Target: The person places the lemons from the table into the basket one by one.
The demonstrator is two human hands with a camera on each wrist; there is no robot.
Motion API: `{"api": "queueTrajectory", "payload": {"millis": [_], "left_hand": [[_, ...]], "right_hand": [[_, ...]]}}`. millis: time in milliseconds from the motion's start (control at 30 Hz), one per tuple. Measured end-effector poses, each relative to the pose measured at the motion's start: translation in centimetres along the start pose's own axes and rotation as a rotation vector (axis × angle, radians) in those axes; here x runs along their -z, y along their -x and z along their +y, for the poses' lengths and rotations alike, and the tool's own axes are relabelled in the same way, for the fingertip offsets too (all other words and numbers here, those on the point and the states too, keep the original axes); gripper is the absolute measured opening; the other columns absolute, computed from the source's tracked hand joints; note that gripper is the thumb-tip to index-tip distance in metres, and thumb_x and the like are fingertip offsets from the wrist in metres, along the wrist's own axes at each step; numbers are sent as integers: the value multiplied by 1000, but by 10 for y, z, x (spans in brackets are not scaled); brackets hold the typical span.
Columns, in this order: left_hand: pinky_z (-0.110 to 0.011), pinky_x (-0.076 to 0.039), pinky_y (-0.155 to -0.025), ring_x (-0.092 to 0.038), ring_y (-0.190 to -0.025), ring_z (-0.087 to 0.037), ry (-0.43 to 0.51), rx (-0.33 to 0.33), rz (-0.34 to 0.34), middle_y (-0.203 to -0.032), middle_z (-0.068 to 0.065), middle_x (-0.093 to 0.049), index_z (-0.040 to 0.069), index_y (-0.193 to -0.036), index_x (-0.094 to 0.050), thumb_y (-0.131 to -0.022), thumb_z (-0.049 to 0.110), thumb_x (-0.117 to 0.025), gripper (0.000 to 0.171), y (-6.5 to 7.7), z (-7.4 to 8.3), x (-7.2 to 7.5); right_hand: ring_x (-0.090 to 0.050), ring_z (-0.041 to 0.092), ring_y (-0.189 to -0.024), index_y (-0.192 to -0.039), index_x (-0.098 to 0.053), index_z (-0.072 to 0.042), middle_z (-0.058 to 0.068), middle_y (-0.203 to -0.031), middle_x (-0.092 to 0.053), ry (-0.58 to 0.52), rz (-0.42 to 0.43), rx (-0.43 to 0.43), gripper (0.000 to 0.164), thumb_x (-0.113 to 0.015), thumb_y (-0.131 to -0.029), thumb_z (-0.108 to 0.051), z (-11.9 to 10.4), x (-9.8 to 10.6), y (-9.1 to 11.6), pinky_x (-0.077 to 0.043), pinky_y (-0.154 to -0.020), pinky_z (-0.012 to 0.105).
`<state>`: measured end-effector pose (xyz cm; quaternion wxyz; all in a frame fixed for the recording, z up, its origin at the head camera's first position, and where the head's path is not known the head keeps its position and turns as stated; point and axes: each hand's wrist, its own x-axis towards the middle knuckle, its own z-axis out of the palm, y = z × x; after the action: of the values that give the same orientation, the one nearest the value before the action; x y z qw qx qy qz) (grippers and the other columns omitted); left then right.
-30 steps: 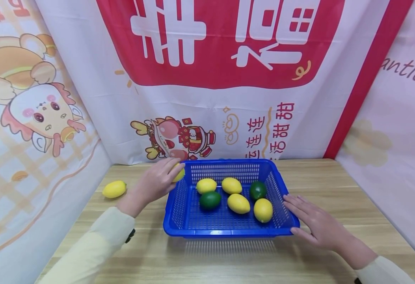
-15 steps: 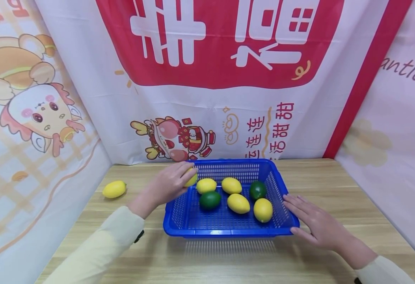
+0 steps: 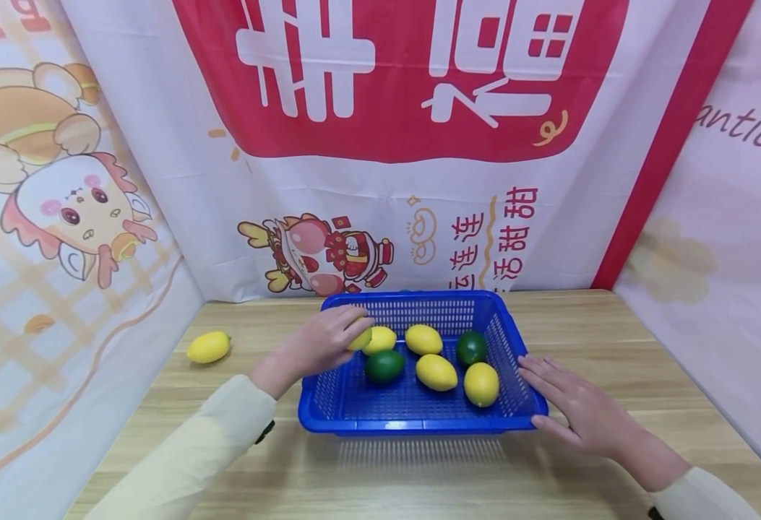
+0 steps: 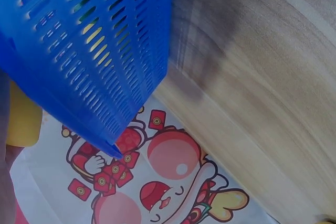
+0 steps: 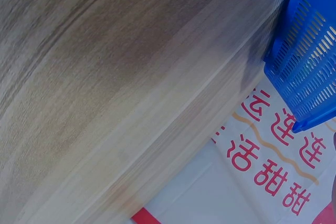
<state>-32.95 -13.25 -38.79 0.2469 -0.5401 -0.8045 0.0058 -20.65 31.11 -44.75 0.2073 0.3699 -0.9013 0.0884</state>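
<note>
My left hand (image 3: 328,338) holds a yellow lemon (image 3: 359,339) inside the left back part of a blue perforated plastic basket (image 3: 393,426). In the left wrist view that lemon (image 4: 23,119) shows at the left edge, beside the basket's rim. Several more lemons (image 3: 436,372) and two dark green, smooth oval fruits (image 3: 384,367) lie on the basket floor. My right hand (image 3: 578,408) rests against the basket's right rim near its front corner, fingers straight and thumb spread. Most of that hand is outside the right wrist view.
One loose lemon (image 3: 209,347) lies on the wooden table (image 3: 276,469), left of the basket. Behind the table hangs a printed white and red cloth (image 3: 393,188). More printed cloth (image 3: 94,303) closes off the left side, and a pale one the right.
My left hand has moved right and slightly lower with its lemon, from the basket's left rim to inside it. The right hand, basket and other fruit have stayed put.
</note>
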Motion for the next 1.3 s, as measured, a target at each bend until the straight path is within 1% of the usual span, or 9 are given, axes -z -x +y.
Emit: {"api": "queueTrajectory", "payload": {"millis": [200,367,600,800,967,1133,1300], "left_hand": [[-39,-48,-99,-57,-115,-26,40,16,-60,-123,-11,-60,5,-126,-57,-78,24,-83,58,-1,1,-2],[-39,-48,-99,-57,-115,-26,72,33,-105,-124,-10,-60,5,-127,-58,-79,25,-82,58,-2,1,-4],[-36,-49,-97,-58,-110,-23,120,37,-140,-120,-9,-61,5,-126,-58,-79,22,-82,56,-4,0,-9],[-35,-49,-97,-57,-110,-21,127,49,-162,-120,-7,-60,6,-127,-58,-80,23,-80,54,-6,0,-10],[-33,-48,-99,-57,-111,-20,144,76,-197,-121,-6,-60,8,-129,-57,-82,22,-79,54,-6,0,-11],[-34,-47,-100,-56,-111,-19,168,117,-251,-122,-5,-59,8,-130,-56,-82,22,-78,55,-6,0,-14],[-36,-47,-100,-56,-112,-20,160,143,-294,-123,-4,-58,10,-131,-54,-83,23,-78,56,-5,0,-16]], "right_hand": [[-43,34,-132,-141,-50,-4,12,-147,-45,-11,-19,-11,66,-70,-86,-35,-1,1,-1,-9,-114,18],[-45,35,-131,-141,-50,-4,12,-147,-45,-7,-14,-11,66,-70,-86,-35,-2,2,-1,-9,-114,17],[-46,36,-129,-139,-51,-3,13,-146,-46,-10,17,11,63,-69,-88,-36,0,0,-1,-9,-114,17],[-45,36,-130,-141,-50,-4,11,-147,-45,-8,-8,-6,65,-69,-87,-36,1,0,0,-8,-114,17],[-44,37,-130,-141,-50,-4,12,-147,-45,-11,-22,-11,66,-70,-86,-36,0,1,-1,-8,-114,17],[-45,37,-130,-141,-50,-4,12,-147,-45,-10,-21,-12,66,-70,-87,-36,-1,1,-1,-8,-114,17],[-44,37,-130,-141,-50,-4,12,-147,-44,-11,-20,-7,66,-70,-87,-36,0,1,-1,-8,-114,18]]}}
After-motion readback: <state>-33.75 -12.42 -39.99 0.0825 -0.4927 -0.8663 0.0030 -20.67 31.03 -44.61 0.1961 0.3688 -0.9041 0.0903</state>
